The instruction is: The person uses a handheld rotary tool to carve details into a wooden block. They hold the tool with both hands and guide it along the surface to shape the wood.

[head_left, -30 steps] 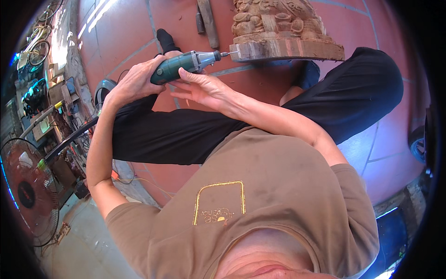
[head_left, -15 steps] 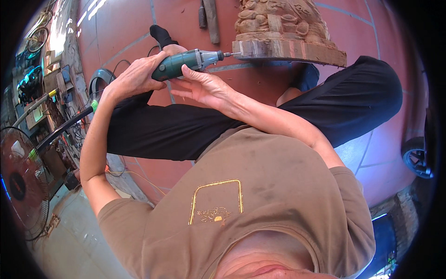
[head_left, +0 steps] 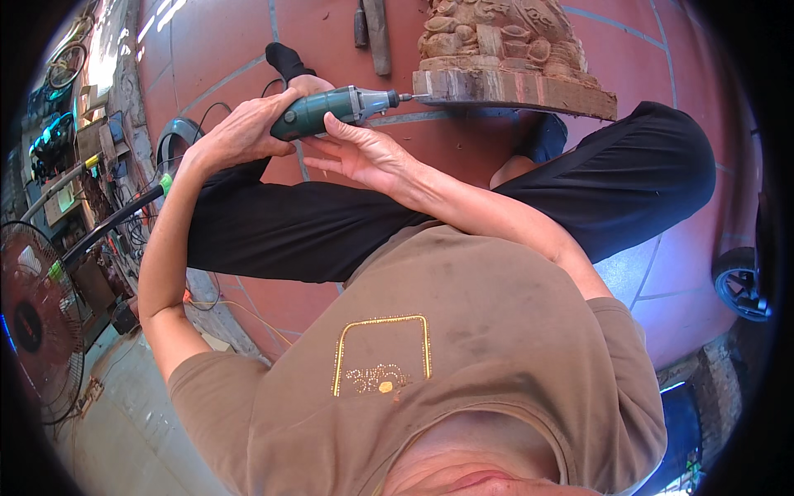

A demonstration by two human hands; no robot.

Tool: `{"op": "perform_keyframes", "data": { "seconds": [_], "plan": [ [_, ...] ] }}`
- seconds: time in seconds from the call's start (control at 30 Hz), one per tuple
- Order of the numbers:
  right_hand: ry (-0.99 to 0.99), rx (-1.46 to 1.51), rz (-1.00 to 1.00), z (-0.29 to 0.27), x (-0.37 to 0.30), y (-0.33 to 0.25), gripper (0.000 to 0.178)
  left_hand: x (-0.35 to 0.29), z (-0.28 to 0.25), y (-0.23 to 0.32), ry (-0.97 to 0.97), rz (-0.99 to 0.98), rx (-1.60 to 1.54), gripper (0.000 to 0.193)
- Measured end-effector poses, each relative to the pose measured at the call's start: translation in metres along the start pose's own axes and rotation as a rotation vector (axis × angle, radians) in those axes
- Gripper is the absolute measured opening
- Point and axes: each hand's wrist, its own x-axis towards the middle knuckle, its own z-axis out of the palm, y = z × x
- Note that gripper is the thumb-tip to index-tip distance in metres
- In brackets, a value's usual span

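Our left hand (head_left: 244, 132) is wrapped round the rear of the green tool (head_left: 310, 116), fingers over the top, thumb below — a firm hold. Our right hand (head_left: 372, 161) is looser: palm turned up, fingers spread along the near side, thumb lying against the casing; whether it bears any weight, we cannot tell. And look where the tool sits, out beyond our crossed legs, nose pointing right, its thin bit (head_left: 411, 97) right up at the left end of the carving's base (head_left: 521, 93)! Touching or just in front of it, we can't make out. Above that base rises the carving (head_left: 500, 37), brown, thick with rounded shapes, standing on the far side and a little right.

Left of it on the red tiles (head_left: 219, 37) lie a long bar (head_left: 376, 37) and a shorter dark one (head_left: 361, 29), side by side. Our black trousers (head_left: 289, 231) stretch below both hands — a fan (head_left: 33, 331) at near left, a small wheel (head_left: 738, 283) out on the right.
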Motion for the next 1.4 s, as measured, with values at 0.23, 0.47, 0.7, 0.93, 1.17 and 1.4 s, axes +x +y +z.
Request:
{"op": "perform_keyframes", "data": {
  "seconds": [0.23,0.47,0.7,0.93,1.17,1.4],
  "plan": [
    [0.017,-0.011,0.003,0.002,-0.002,-0.002,0.053,0.002,-0.002,0.001,-0.004,0.002,0.01,0.068],
    [0.022,-0.012,-0.015,0.003,-0.002,-0.003,0.057,0.002,0.0,0.0,0.006,-0.006,0.008,0.068],
    [-0.011,-0.041,-0.02,-0.003,0.005,-0.004,0.057,0.004,-0.001,-0.001,0.027,0.017,0.024,0.069],
    [-0.031,-0.042,-0.035,-0.001,0.006,-0.007,0.059,0.005,-0.004,0.002,0.029,0.012,0.022,0.067],
    [-0.02,-0.046,-0.034,0.0,0.008,-0.011,0.063,0.007,-0.009,0.008,0.037,0.037,-0.04,0.062],
    [-0.019,-0.042,-0.041,-0.002,0.015,-0.016,0.066,0.008,-0.009,0.005,0.073,0.049,-0.003,0.072]
  ]
}}
